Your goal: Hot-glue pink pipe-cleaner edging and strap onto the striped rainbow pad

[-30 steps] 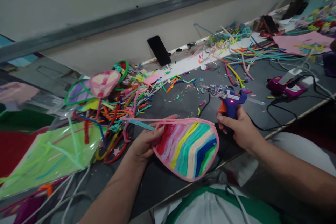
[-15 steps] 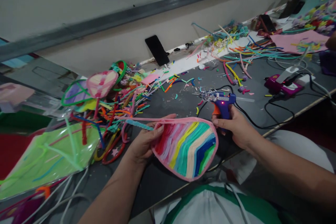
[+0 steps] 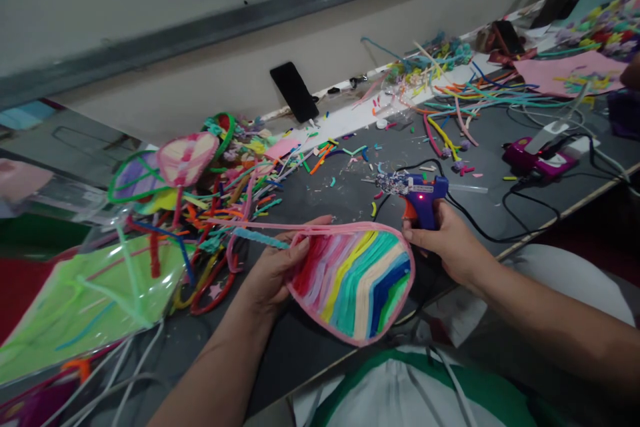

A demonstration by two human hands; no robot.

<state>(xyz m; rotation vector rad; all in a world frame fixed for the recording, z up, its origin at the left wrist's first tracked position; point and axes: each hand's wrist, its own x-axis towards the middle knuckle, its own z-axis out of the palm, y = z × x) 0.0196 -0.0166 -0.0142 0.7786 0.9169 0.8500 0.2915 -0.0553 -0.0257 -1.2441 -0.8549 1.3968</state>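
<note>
My left hand [image 3: 280, 267] grips the pointed end of a pipe cleaner craft [image 3: 363, 283], a rounded teardrop panel of coloured stripes with a pink border. Loose pink stems run leftward from its tip, beside a light blue twisted stem [image 3: 260, 238] near my fingers. In my right hand [image 3: 447, 233] is a blue glue gun [image 3: 424, 197], with fingers wrapped round its handle near the orange trigger. A red light glows on its body. Its nozzle points left, above the panel's upper edge, and silvery scraps cling to its front.
Several pipe cleaners and cut bits lie across the dark table [image 3: 345, 197]. Heart-shaped pieces [image 3: 187, 157] stand at left by a green sheet in clear plastic [image 3: 95, 300]. A phone [image 3: 294, 91] leans on the wall. A purple power strip [image 3: 537, 159] with cables sits at right.
The view has shifted slightly, so the background items sit a little further left. Both hands keep their holds on the craft and the glue gun, with almost no movement.
</note>
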